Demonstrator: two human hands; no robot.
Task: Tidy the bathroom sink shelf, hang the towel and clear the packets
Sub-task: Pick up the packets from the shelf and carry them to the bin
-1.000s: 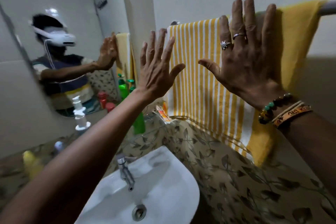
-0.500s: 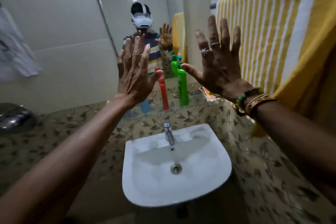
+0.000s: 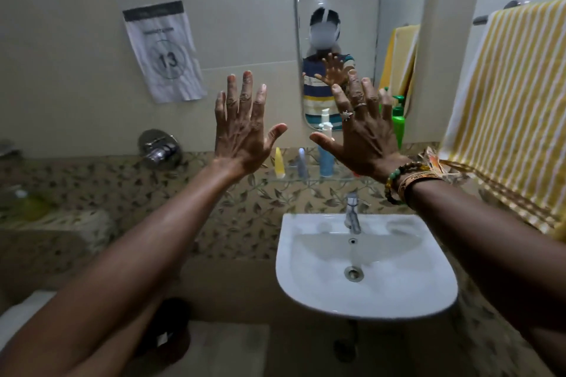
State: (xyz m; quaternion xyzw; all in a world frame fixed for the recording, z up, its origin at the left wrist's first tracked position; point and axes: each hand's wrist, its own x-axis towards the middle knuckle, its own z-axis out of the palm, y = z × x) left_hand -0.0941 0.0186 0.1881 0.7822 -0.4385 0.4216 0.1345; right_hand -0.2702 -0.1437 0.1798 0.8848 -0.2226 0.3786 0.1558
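towel [image 3: 514, 107]: yellow, white stripes
sink [image 3: 364, 288]: white
wall tiles [image 3: 128, 190]: beige, leaf print
pump bottle [image 3: 398, 122]: green

Both arms out fwd, left hand [image 3: 242, 135] & right hand [image 3: 364, 135] raised, fingers spread, backs to camera, holding nothing.

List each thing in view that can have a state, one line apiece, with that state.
left hand, open, fingers spread, holding nothing.
right hand, open, fingers spread, holding nothing.
towel, hung over the rail.
green pump bottle, upright.
blue bottle, upright.
yellow tube, standing upright.
packets, not yet cleared, beside the towel.
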